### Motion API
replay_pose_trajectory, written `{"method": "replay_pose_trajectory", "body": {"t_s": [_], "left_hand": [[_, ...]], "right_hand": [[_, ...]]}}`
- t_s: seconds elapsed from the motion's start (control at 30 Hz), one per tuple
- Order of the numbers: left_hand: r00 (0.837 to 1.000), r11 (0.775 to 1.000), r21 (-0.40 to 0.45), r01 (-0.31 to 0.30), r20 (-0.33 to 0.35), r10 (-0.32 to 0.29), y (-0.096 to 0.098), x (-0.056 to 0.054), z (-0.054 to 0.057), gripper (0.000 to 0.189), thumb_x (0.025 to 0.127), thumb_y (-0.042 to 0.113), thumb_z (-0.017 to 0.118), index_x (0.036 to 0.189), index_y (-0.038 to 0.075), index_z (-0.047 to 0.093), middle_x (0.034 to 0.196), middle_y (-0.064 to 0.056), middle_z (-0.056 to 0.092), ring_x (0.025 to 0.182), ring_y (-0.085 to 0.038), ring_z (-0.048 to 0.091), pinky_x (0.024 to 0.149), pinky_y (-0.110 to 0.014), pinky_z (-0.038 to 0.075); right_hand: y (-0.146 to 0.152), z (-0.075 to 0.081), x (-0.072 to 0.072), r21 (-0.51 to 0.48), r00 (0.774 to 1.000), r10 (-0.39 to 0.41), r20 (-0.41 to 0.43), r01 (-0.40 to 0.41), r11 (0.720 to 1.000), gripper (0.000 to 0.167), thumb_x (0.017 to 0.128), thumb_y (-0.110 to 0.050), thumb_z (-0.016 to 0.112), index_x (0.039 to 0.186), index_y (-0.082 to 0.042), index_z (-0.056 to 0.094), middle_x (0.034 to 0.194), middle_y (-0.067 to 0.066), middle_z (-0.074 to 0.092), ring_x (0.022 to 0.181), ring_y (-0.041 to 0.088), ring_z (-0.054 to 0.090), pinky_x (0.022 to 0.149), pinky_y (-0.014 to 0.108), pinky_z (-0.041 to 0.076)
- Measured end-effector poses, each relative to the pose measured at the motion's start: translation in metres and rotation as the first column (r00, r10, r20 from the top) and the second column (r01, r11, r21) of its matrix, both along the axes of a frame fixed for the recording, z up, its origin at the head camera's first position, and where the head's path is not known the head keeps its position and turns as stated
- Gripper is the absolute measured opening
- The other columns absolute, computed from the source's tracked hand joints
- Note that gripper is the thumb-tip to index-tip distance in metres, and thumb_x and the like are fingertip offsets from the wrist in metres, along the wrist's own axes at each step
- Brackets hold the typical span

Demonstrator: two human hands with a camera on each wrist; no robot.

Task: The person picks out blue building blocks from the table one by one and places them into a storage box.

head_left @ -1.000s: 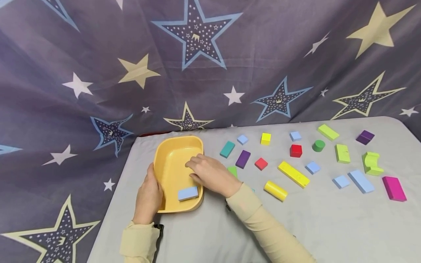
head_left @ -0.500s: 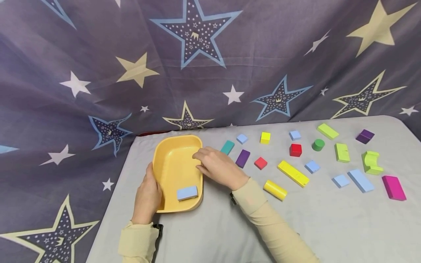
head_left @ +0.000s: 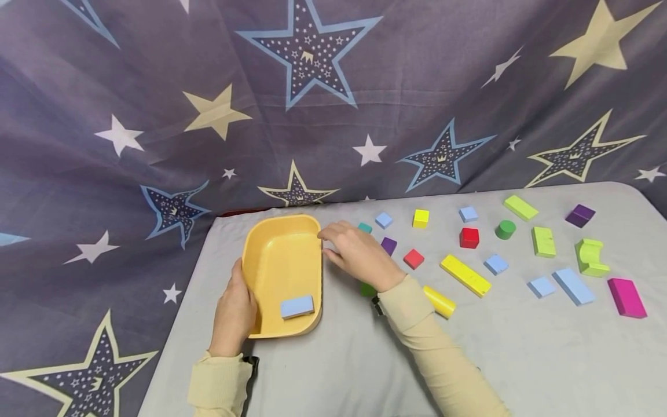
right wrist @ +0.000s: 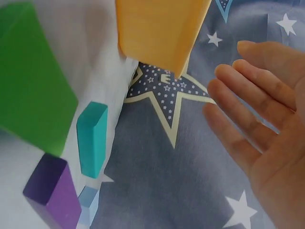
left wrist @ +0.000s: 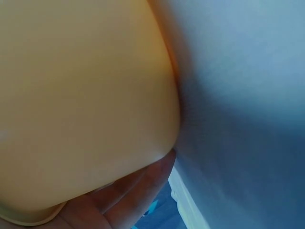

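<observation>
A yellow plastic tray (head_left: 281, 266) stands at the left end of the table, with one light blue block (head_left: 297, 307) lying inside near its front. My left hand (head_left: 235, 310) holds the tray by its left side; in the left wrist view its fingers (left wrist: 138, 191) lie against the outer wall. Beside the tray's right rim is my right hand (head_left: 362, 255), its fingers loosely bent and holding nothing. Under and around it are a green block (right wrist: 33, 81), a teal block (right wrist: 93, 140) and a purple block (right wrist: 52, 191), partly covered by the hand in the head view.
Scattered to the right lie a yellow cylinder (head_left: 440, 302), a long yellow block (head_left: 465, 276), a red cube (head_left: 469, 238), a green cylinder (head_left: 505, 230), a magenta block (head_left: 627, 297) and several others. A star-patterned cloth (head_left: 323, 139) hangs behind the table.
My right hand has moved right, from over the tray to beside its right rim, now covering more of the teal and purple blocks. The left hand, tray and blue block stay put.
</observation>
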State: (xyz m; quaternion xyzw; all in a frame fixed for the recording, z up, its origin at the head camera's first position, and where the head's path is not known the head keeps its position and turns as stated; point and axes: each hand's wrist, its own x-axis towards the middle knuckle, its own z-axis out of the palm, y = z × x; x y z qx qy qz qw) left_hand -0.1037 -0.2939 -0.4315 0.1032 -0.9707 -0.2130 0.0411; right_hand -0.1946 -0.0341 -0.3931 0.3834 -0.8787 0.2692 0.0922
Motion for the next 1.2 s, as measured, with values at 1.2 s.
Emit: {"method": "replay_pose_trajectory", "body": {"t_s": [1.2], "left_hand": [[1.0,1.0,-0.013,0.002,-0.004,-0.002,-0.001,0.0,-0.002,0.054,0.106,0.009,0.031,0.156,-0.002,0.014,0.138,-0.034,0.049,0.11,-0.052,0.058,0.095,-0.06,0.045]], "right_hand": [[0.031,-0.008,-0.025,-0.019,0.983,-0.18,0.021,0.181,0.983,0.03,0.093,-0.012,0.07,0.121,-0.002,0.067,0.12,0.011,0.068,0.113,0.025,0.059,0.096,0.04,0.05]]}}
